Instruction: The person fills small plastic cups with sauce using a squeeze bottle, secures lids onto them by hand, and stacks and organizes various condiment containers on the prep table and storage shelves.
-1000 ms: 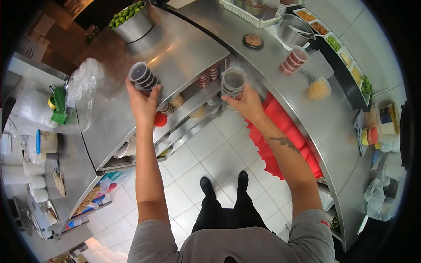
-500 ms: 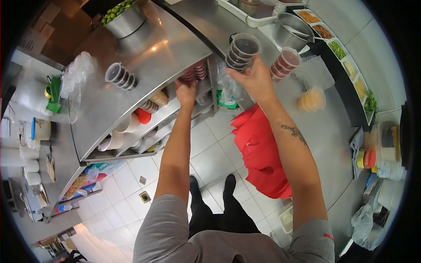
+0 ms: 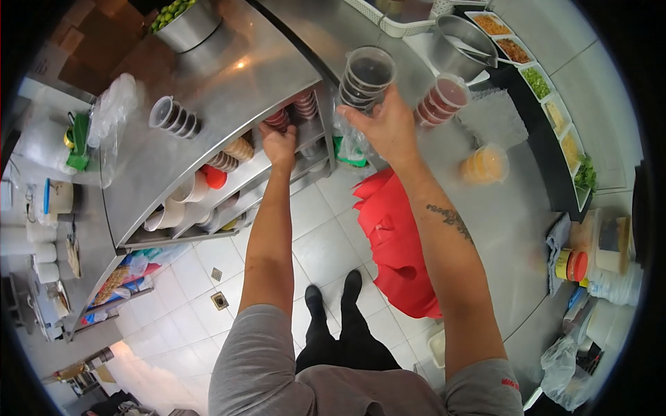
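Observation:
My right hand [image 3: 390,123] is wrapped around the lower part of a stack of lidded clear plastic cups of dark sauce [image 3: 368,75], above the right-hand steel counter. Reaching into the shelf under the left counter, my left hand [image 3: 279,144] closes on a stack of red sauce cups [image 3: 277,119]; its fingertips are partly hidden. A second red stack [image 3: 305,104] stands beside it on the shelf. Another stack of red sauce cups [image 3: 442,100] sits right of my right hand, with yellowish cups [image 3: 485,165] nearer me. More dark sauce cups [image 3: 175,118] lie tilted on the left counter.
A steel pot [image 3: 463,48] and a row of trays with chopped toppings [image 3: 535,82] line the right counter's far side. Red cloth [image 3: 395,243] hangs at its edge. The shelf also holds brown cups [image 3: 238,148] and white containers [image 3: 165,215]. A pot of limes [image 3: 186,26] stands far left.
The view has shifted slightly, so most things sit a little further left. My right hand still holds the dark sauce cups, and my left hand stays at the red stack in the shelf.

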{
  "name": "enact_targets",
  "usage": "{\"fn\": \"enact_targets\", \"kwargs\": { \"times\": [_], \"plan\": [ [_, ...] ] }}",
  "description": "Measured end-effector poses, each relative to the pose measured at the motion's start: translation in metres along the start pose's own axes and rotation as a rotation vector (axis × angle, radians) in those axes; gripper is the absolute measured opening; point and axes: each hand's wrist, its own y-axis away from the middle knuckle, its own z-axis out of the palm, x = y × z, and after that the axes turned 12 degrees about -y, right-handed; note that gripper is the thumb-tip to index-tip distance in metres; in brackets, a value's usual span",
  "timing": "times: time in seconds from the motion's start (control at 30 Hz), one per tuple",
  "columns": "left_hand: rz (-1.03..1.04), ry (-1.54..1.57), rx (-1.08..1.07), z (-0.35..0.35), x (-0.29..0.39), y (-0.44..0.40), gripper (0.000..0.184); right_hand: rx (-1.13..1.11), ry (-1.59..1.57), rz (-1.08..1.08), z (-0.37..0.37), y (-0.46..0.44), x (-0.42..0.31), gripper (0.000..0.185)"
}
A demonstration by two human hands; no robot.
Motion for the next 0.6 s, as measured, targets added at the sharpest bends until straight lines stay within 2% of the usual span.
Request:
{"fn": "enact_targets", "kwargs": {
  "times": [0.13,0.2,0.3,0.4,0.5,0.6],
  "plan": [
    [0.014,-0.103,0.12,0.001,-0.015,-0.009,0.086,-0.012,0.047,0.018,0.001,0.0,0.002,0.064],
    [-0.025,-0.111,0.121,-0.002,-0.016,-0.017,0.083,0.006,0.025,-0.082,0.002,-0.001,0.011,0.064],
    [-0.075,-0.195,0.065,-0.008,-0.014,-0.02,0.065,0.012,-0.025,-0.152,0.005,-0.004,0.022,0.065],
    [0.043,-0.184,0.081,-0.005,-0.013,-0.031,0.068,0.005,-0.007,-0.103,0.004,-0.003,0.02,0.065],
    [-0.085,-0.299,-0.137,-0.006,-0.012,-0.045,0.056,0.003,-0.04,-0.091,0.006,-0.004,0.022,0.064],
    [0.005,-0.343,-0.132,-0.008,-0.009,-0.054,0.051,0.013,-0.059,-0.101,0.005,-0.002,0.019,0.064]
  ]
}}
